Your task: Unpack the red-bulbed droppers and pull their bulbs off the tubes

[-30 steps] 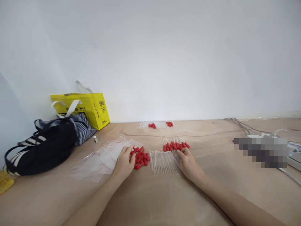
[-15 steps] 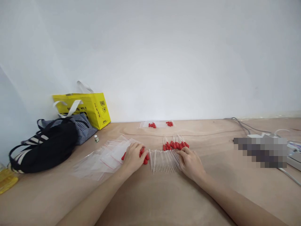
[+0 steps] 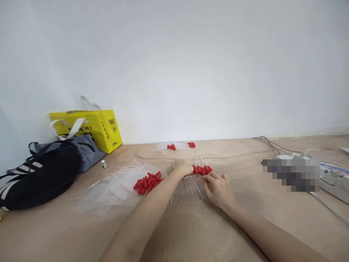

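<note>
Thin clear dropper tubes [image 3: 188, 191] lie side by side in a row in front of me. Just beyond them is a fan of similar tubes fitted with red rubber bulbs [image 3: 202, 170]. My left hand [image 3: 182, 168] reaches over the row to the left side of that fan, fingers curled and mostly hidden from view. At the right end of the row my right hand [image 3: 219, 189] has thumb and forefinger bent together by the tube tops; what they grip cannot be made out. A heap of loose red rubber bulbs [image 3: 147, 183] sits left of my left forearm.
Clear zip bags [image 3: 109, 189] are spread under and left of the loose bulbs. Another bag [image 3: 180, 146] with red bulbs lies by the wall. A yellow bag [image 3: 109, 131], a black bag [image 3: 51, 174] and a small bottle [image 3: 104, 164] stand left; a power strip [image 3: 335, 183] and cables are right.
My left hand has moved from the heap of loose bulbs rightward and forward to the bulb-fitted droppers, uncovering the heap. My right hand stays by the tubes. The view has shifted slightly.
</note>
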`<action>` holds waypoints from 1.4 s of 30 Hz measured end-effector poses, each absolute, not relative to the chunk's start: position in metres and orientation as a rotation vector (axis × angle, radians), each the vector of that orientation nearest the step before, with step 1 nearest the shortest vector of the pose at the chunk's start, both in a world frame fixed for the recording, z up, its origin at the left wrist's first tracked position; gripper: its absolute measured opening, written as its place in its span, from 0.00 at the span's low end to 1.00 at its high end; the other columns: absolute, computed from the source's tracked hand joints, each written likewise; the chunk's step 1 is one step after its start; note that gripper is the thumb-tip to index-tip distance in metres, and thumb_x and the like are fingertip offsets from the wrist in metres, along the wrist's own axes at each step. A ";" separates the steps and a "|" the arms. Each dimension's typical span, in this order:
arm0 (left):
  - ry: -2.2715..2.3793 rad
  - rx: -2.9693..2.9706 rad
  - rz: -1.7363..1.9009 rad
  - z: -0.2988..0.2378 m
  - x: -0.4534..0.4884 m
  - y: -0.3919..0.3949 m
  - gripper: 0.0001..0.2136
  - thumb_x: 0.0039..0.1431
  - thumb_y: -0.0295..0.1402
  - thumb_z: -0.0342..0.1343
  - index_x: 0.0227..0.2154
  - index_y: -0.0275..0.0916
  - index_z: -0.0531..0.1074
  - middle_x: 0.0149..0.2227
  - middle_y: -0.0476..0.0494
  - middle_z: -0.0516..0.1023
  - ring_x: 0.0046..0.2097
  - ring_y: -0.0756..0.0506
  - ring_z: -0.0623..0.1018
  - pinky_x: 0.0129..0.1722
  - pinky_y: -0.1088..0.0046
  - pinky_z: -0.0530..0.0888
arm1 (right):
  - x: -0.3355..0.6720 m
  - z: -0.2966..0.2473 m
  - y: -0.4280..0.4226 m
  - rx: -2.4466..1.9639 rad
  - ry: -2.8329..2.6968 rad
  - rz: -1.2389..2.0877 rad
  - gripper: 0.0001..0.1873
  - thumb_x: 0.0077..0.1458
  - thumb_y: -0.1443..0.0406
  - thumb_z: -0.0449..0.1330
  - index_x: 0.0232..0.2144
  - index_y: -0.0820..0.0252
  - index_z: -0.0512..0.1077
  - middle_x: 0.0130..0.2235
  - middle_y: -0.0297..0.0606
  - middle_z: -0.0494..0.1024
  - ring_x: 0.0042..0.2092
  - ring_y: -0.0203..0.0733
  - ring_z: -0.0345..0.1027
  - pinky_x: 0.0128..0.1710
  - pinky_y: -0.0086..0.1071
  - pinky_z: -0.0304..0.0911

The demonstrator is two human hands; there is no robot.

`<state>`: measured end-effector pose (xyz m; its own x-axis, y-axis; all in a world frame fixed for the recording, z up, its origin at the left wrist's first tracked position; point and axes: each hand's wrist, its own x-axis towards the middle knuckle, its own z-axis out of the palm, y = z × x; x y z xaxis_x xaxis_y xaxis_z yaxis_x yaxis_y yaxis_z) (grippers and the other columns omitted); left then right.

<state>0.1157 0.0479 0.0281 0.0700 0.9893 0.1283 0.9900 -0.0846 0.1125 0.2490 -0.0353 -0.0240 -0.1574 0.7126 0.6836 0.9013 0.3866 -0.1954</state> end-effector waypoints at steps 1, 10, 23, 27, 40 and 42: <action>-2.103 -2.291 -0.277 0.031 0.113 0.045 0.16 0.45 0.45 0.50 0.27 0.38 0.74 0.34 0.35 0.76 0.39 0.38 0.74 0.35 0.66 0.66 | 0.249 -0.024 -0.035 -1.382 -1.914 -0.333 0.11 0.49 0.70 0.49 0.29 0.57 0.72 0.27 0.34 0.71 0.28 0.33 0.63 0.31 0.31 0.45; -1.436 -2.406 -0.485 0.034 0.030 -0.029 0.07 0.50 0.34 0.50 0.23 0.38 0.69 0.30 0.44 0.73 0.37 0.43 0.70 0.37 0.66 0.60 | 0.242 -0.026 -0.037 -1.093 -1.873 -0.346 0.14 0.50 0.68 0.50 0.40 0.61 0.68 0.38 0.42 0.69 0.40 0.41 0.61 0.36 0.33 0.54; -1.009 -2.354 -0.919 -0.008 0.011 -0.056 0.07 0.54 0.34 0.49 0.26 0.39 0.69 0.29 0.48 0.75 0.35 0.47 0.70 0.39 0.66 0.61 | 0.201 -0.033 -0.048 -0.801 -2.137 -0.449 0.09 0.52 0.68 0.53 0.37 0.56 0.69 0.26 0.32 0.73 0.36 0.37 0.61 0.48 0.43 0.42; -0.981 -2.370 -0.913 -0.013 0.016 -0.053 0.09 0.55 0.36 0.48 0.36 0.40 0.70 0.37 0.46 0.75 0.42 0.46 0.70 0.46 0.63 0.59 | 0.200 -0.033 -0.047 -0.807 -2.099 -0.508 0.09 0.51 0.71 0.53 0.35 0.58 0.70 0.23 0.31 0.70 0.32 0.35 0.59 0.47 0.42 0.43; -0.804 -2.305 -0.780 -0.013 0.017 -0.054 0.08 0.56 0.31 0.48 0.26 0.43 0.71 0.46 0.53 0.73 0.51 0.44 0.66 0.55 0.53 0.47 | 0.203 -0.029 -0.056 -0.730 -2.095 -0.585 0.09 0.49 0.73 0.50 0.25 0.59 0.68 0.19 0.28 0.65 0.30 0.33 0.58 0.49 0.44 0.39; -0.802 -2.318 -0.779 -0.013 0.017 -0.055 0.08 0.55 0.30 0.48 0.25 0.43 0.71 0.45 0.53 0.73 0.51 0.44 0.66 0.55 0.52 0.47 | 0.203 -0.028 -0.058 -0.727 -2.098 -0.571 0.10 0.50 0.73 0.49 0.25 0.59 0.68 0.19 0.28 0.65 0.30 0.33 0.58 0.49 0.45 0.40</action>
